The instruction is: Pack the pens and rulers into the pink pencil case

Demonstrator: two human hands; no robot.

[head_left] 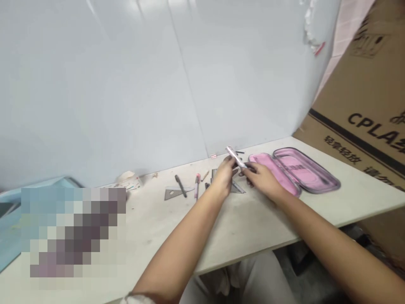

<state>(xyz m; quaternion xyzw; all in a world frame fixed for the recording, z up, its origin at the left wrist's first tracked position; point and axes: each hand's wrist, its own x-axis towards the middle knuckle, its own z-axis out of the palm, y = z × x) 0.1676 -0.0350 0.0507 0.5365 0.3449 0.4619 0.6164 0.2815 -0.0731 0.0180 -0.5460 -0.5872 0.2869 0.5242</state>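
Note:
My left hand (224, 176) is shut on a slim pink and silver pen (236, 157), whose tip points up and away from me. My right hand (263, 180) comes in from the right, its fingertips pinching a dark slim item (248, 168) at the pen's lower end. I cannot tell whether that item is part of the pen. Just beyond my right hand lies an open pink zip pencil case (292, 171). A clear set square (237, 186) lies partly under my hands. Left of them are a second set square (174, 193), a black pen (180, 185) and a pink marker (197, 185).
The pale table (240, 223) has a front edge close to my body. White wall panels (126, 93) stand behind it. A large cardboard box (360, 109) stands at the right. A crumpled white paper item (128, 180) and a pale blue object (41, 185) sit at the left, beside a blurred patch.

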